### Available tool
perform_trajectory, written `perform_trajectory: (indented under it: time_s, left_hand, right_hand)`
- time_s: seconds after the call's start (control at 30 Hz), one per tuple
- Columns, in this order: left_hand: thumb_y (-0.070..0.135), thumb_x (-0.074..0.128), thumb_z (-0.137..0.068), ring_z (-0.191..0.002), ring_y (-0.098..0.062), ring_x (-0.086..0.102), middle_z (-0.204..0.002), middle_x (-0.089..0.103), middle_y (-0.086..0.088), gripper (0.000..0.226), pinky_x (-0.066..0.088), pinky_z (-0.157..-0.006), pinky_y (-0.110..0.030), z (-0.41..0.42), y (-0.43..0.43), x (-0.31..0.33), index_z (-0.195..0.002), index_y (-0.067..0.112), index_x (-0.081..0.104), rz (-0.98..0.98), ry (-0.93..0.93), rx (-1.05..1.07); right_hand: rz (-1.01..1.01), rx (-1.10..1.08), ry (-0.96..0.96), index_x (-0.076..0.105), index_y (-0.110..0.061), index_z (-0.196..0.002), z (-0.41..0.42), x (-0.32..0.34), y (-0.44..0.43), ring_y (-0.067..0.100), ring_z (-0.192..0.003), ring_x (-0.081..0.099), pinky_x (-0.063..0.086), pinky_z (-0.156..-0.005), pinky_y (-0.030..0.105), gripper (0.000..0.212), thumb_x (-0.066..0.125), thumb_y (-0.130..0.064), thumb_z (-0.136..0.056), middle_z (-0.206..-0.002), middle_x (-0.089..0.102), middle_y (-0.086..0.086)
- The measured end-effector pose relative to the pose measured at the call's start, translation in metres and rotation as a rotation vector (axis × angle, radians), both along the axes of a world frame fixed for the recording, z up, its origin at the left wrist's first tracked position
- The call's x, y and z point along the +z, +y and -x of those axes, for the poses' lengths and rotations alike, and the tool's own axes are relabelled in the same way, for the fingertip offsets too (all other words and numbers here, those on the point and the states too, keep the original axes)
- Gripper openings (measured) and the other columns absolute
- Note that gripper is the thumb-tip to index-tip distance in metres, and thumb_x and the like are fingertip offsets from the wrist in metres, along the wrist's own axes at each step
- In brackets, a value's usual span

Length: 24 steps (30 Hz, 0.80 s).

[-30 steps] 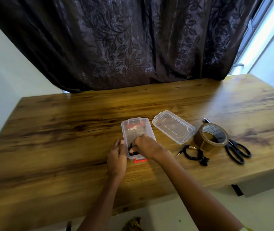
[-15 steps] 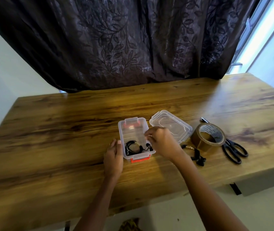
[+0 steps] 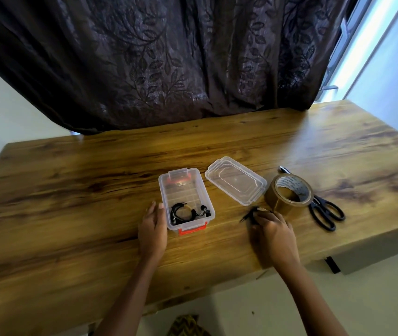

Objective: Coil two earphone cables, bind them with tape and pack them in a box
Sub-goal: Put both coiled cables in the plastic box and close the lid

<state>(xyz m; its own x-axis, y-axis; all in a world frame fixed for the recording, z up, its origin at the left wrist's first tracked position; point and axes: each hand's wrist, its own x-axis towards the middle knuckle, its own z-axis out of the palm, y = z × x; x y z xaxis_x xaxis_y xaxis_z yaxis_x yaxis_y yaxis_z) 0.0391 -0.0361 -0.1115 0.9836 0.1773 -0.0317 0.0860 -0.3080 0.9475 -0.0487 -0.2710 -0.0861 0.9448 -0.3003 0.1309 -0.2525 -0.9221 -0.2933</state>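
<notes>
My right hand (image 3: 274, 229) lies over the loose earphone coil (image 3: 251, 213), hiding all but its plug end; whether my fingers pinch it I cannot tell. My left hand (image 3: 153, 226) rests straight-fingered against the clear box (image 3: 162, 190), which holds the other coil (image 3: 181, 213). The tape roll (image 3: 288, 192) half hides the scissors (image 3: 326, 212).

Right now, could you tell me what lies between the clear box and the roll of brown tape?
The loose clear lid lies on the table between the clear box and the roll of brown tape; the head view shows it.
</notes>
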Motion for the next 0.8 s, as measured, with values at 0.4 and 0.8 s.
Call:
perform_trajectory:
  time_s: [0.4, 0.8]
  left_hand:
    - [0.034, 0.04, -0.096, -0.127, -0.03, 0.047, -0.137, 0.05, -0.016, 0.042, 0.043, -0.1, -0.051, 0.002, -0.005, 0.006, -0.119, 0.002, 0.056, 0.013, 0.048, 0.01]
    - [0.028, 0.042, -0.097, -0.124, -0.028, 0.05, -0.141, 0.046, -0.014, 0.032, 0.044, -0.094, -0.035, 0.005, -0.006, 0.02, -0.067, 0.039, 0.046, -0.048, 0.045, 0.001]
  right_hand:
    - [-0.53, -0.086, -0.253, 0.066, -0.008, -0.103, -0.023, 0.039, 0.017, 0.013, -0.093, 0.058, 0.044, -0.077, 0.015, 0.018, 0.06, -0.007, -0.086, -0.105, 0.062, 0.002]
    - [-0.368, 0.342, -0.259, 0.07, -0.006, -0.099, -0.109, 0.064, 0.101, 0.022, -0.085, 0.063, 0.05, -0.069, 0.027, 0.017, 0.059, -0.01, -0.087, -0.101, 0.066, 0.01]
